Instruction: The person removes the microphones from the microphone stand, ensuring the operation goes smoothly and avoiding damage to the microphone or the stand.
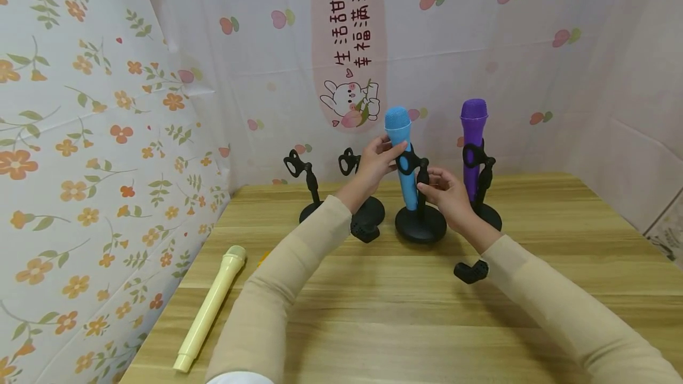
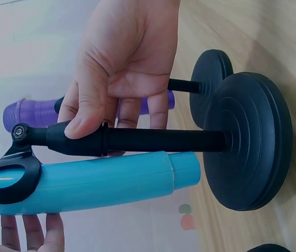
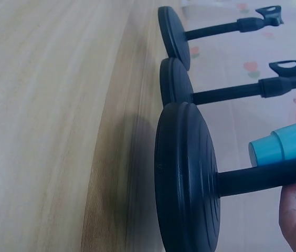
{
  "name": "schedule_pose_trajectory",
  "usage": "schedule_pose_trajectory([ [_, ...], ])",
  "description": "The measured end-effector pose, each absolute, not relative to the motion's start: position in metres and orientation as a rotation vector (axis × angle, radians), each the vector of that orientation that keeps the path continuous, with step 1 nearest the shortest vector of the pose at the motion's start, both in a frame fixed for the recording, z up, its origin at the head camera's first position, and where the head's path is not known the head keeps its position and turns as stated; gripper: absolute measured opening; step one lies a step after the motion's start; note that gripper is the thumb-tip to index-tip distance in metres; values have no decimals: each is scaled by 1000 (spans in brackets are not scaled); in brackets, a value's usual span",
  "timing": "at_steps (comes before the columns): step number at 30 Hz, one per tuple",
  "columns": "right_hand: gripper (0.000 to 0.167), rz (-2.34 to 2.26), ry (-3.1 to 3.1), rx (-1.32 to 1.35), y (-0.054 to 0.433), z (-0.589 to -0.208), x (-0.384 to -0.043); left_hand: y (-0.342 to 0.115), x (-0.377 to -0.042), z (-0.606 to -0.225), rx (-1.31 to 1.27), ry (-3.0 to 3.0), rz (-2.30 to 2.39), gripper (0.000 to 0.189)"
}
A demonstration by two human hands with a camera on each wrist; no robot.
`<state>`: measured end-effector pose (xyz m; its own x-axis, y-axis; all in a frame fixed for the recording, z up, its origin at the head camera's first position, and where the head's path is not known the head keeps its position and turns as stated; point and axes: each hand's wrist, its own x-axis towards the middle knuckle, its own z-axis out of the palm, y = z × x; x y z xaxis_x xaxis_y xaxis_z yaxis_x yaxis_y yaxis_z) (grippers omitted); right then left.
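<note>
My left hand (image 1: 380, 162) grips a blue microphone (image 1: 398, 125) below its head. The microphone sits in the clip ring of a black stand (image 1: 420, 227), its lower end beside the pole and close over the round base. My right hand (image 1: 448, 195) holds that stand's pole, with the thumb (image 2: 87, 113) on the near side and the fingers behind. In the left wrist view, the left hand's fingers (image 2: 32, 231) lie along the microphone's far side. A purple microphone (image 1: 474, 129) rests in another stand's clip (image 1: 472, 155), just right of my right hand.
Two more stands with bare clips (image 1: 294, 163) stand at the left, partly behind my left arm. A pale yellow microphone (image 1: 210, 312) lies on the wooden table (image 1: 395, 325) at the left. Something orange (image 1: 264, 258) peeks out beside my left sleeve. A patterned curtain (image 1: 256, 64) hangs behind.
</note>
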<state>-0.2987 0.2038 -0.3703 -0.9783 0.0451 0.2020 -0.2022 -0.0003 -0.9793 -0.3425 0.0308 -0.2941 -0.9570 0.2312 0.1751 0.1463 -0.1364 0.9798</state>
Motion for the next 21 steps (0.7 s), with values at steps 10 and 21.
schedule_pose_trajectory([
  [10, 30, 2131, -2096, 202, 200, -368, -286, 22, -328, -296, 444, 2000, 2294, 50],
  [21, 38, 2081, -2163, 228, 197, -368, -273, 15, -314, -298, 443, 2003, 2313, 49],
])
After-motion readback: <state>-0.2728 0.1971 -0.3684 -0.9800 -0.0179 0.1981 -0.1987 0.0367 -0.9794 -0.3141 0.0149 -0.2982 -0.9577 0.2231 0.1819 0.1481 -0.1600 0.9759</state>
